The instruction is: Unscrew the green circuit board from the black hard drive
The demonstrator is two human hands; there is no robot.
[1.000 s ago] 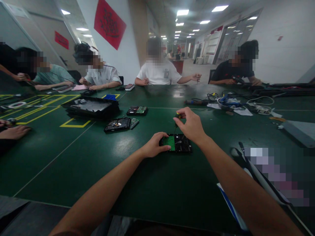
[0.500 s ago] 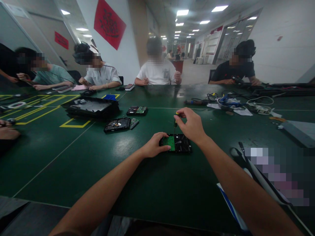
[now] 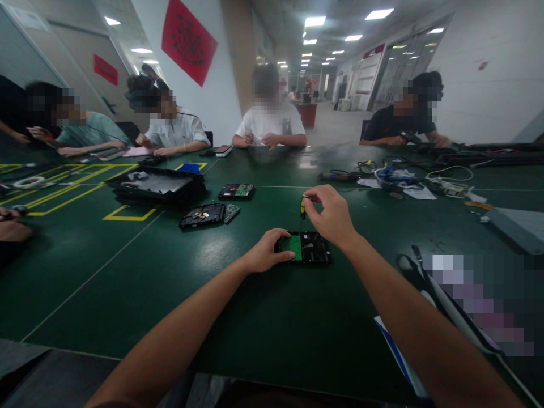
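A black hard drive (image 3: 317, 249) with a green circuit board (image 3: 291, 245) lies flat on the green table in front of me. My left hand (image 3: 272, 250) grips the drive's left end, with the thumb on the near side of the board and the fingers at the far edge. Between the fingertips of my right hand (image 3: 329, 214) is the top of a yellow and black screwdriver (image 3: 302, 209). It stands almost upright, its thin shaft pointing down to the board's right edge. The exact contact of the tip is too small to make out.
Beyond my left hand lie another hard drive (image 3: 203, 216), a loose circuit board (image 3: 232, 213) and a further drive (image 3: 237, 191). A black tray (image 3: 157, 186) stands farther left. Cables (image 3: 397, 174) and a grey box (image 3: 514, 231) are on the right. Several people sit across the table.
My right fingers have shifted slightly on the screwdriver, and more of its yellow handle shows. My left hand and the drive stay put. The person opposite has lowered a hand.
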